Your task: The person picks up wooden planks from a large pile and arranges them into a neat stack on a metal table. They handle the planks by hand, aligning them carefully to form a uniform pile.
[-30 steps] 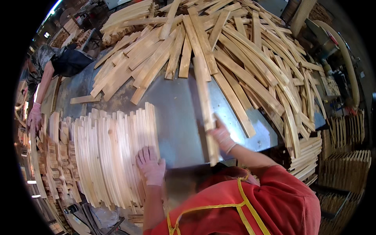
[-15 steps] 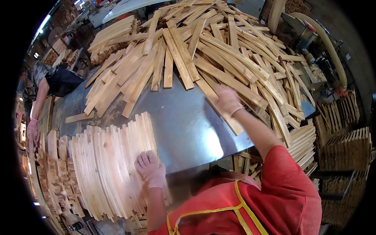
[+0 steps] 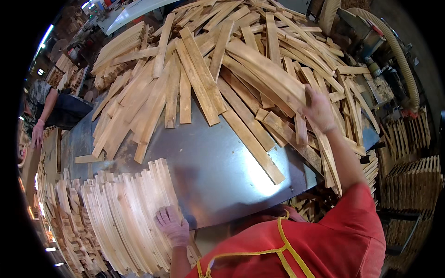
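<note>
My right hand (image 3: 320, 110), in a pale pinkish work glove, has its fingers closed at the near end of a wooden board (image 3: 271, 69) on the loose pile. The board slants away toward the far left, lying over other boards; the fingertips are partly hidden and blurred. My left hand (image 3: 172, 226), gloved alike, lies with fingers stretched out on the right end of a tight row of wooden strips (image 3: 123, 213) standing on edge at the near left. Loose boards (image 3: 252, 143) rest on the grey metal tabletop (image 3: 199, 178) between the hands.
A neat stack of boards (image 3: 121, 42) sits at the far left of the pile. At the left edge a person (image 3: 39, 104) rests a gloved hand near more stacked wood. Toward the right are a ribbed hose (image 3: 397, 51), machinery and stacked slats (image 3: 412, 183).
My right hand has moved right from one board to the end of another, whose near end has shifted. My left hand stays on the row of strips. The view has shifted slightly.
</note>
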A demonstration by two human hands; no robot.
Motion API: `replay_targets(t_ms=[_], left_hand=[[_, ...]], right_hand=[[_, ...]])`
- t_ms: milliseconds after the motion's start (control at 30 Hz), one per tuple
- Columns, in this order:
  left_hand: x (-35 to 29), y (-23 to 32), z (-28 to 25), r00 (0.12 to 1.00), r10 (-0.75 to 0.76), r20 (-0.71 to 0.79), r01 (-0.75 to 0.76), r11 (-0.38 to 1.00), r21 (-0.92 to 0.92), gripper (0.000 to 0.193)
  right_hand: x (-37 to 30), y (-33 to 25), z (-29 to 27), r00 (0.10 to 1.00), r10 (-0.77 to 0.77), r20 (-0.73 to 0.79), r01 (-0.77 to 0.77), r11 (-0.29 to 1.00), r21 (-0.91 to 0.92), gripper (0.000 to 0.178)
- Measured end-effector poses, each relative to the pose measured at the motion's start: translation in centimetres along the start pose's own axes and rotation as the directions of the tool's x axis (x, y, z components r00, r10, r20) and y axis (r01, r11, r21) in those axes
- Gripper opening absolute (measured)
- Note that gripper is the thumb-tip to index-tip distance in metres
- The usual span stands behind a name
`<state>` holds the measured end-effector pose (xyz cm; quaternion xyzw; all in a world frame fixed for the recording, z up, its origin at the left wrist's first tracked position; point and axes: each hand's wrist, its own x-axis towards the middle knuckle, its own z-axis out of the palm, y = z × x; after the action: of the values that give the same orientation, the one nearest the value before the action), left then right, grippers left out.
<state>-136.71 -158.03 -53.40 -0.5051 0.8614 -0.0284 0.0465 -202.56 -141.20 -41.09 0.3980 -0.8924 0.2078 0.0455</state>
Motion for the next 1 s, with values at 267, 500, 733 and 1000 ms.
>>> replay_targets(t_ms=[267,500,733,1000], left_hand=[[0.3,-0.1,0.3,1.0,0.013,0.004,-0.013,1.0,0.007,0.092],[-0.5,0.3,-1.7,1.0,0.025,-0.015,-0.025,1.0,-0.003,0.08],[1.8,0.4,-2.4,0.993,0.028,0.111,0.013,0.935,-0.353,0.092],[1.1,3.3,-1.2,0.945,0.15,-0.291,-0.153,0.988,0.01,0.071]], right_hand=[[10.0,0.0,2.5,0.938,0.202,0.281,-0.123,0.954,-0.272,0.088],[-6.2,-8.9,4.0,0.89,0.075,0.451,-0.259,0.896,0.361,0.098],[-29.4,-24.5,15.7,0.6,-0.13,0.789,-0.695,0.403,0.595,0.11],[-24.4,-31.3,17.1,0.147,-0.761,0.632,-0.012,0.637,0.77,0.072]])
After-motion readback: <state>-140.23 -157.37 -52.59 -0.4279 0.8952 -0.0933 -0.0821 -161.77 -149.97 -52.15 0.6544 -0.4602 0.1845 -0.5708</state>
